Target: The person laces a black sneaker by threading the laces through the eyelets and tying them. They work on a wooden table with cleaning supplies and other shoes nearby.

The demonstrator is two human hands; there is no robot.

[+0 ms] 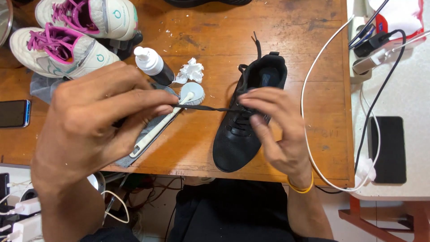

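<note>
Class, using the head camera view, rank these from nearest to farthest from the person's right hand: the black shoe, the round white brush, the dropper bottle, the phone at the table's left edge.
Measured from the right hand:
1. Black shoe, directly under the fingers, touching.
2. Round white brush, just left of the shoe.
3. Dropper bottle, farther left and toward the table's back.
4. Phone, at the far left edge.

I see a dark-screened phone (14,113) with a blue edge at the table's left rim, a black slab-shaped device (388,149) lying flat on the white side surface, and a red-and-white packet (400,15) top right.
</note>
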